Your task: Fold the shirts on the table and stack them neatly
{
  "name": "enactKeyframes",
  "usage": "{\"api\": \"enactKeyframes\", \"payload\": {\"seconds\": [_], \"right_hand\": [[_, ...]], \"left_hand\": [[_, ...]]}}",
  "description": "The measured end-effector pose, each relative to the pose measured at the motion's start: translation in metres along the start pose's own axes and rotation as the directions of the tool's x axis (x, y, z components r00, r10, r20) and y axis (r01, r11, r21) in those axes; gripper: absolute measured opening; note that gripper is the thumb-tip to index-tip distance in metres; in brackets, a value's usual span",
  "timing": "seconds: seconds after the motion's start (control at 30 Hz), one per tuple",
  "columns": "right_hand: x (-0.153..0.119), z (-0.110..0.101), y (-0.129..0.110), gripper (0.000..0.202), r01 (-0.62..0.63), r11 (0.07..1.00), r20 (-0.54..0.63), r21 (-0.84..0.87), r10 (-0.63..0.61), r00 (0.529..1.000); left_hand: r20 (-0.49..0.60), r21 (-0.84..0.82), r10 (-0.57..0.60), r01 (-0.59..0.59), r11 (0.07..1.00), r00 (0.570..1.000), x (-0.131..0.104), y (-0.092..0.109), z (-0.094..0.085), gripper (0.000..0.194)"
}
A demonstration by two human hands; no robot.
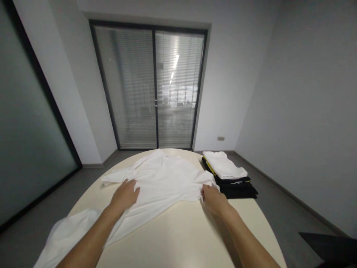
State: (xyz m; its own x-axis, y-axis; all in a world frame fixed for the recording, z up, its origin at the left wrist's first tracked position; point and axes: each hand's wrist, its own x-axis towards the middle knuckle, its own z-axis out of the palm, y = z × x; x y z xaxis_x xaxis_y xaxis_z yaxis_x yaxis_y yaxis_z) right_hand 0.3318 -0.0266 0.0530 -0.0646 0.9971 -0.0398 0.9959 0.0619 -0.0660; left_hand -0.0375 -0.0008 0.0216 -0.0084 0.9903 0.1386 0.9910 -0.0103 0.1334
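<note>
A white T-shirt (167,178) lies spread and creased over the round table, its collar toward the far edge and its lower part trailing to the near left. My left hand (124,194) rests flat on the shirt's left side, fingers stretched out over the cloth. At the shirt's right sleeve, my right hand (213,197) has its fingers closed on the fabric by the sleeve. The left sleeve reaches out past my left hand. My left forearm covers part of the trailing cloth.
A stack of folded clothes (224,165), white on top with black and some yellow below, sits on the right of the cream table (178,238), close to the right sleeve. A dark object (329,245) shows at the lower right. A glass door with blinds (178,89) stands beyond.
</note>
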Motion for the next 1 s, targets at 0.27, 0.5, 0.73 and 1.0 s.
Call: {"api": "enactKeyframes", "payload": {"seconds": [0.27, 0.5, 0.73, 1.0], "right_hand": [[-0.01, -0.006, -0.011, 0.03, -0.051, 0.991, -0.002, -0.125, 0.051, 0.999], [-0.011, 0.001, -0.03, 0.046, -0.151, 0.988, -0.155, -0.012, 0.147, 0.977], [-0.028, 0.02, -0.068, 0.054, -0.04, 0.997, -0.073, 0.065, 0.045, 0.996], [0.018, 0.039, -0.041, 0.07, 0.006, 0.987, -0.008, 0.16, -0.005, 1.0]], "left_hand": [[-0.025, 0.219, 0.006, 0.0, 0.976, 1.0, -0.013, 0.019, -0.015, 0.045], [0.041, 0.166, 0.049, -0.055, 0.985, 0.998, -0.032, 0.05, -0.016, 0.047], [0.05, 0.016, 0.173, -0.174, 0.985, 0.984, -0.025, 0.041, 0.003, 0.044], [-0.011, 0.066, 0.2, -0.199, 0.978, 0.98, -0.032, 0.052, -0.016, 0.052]]}}
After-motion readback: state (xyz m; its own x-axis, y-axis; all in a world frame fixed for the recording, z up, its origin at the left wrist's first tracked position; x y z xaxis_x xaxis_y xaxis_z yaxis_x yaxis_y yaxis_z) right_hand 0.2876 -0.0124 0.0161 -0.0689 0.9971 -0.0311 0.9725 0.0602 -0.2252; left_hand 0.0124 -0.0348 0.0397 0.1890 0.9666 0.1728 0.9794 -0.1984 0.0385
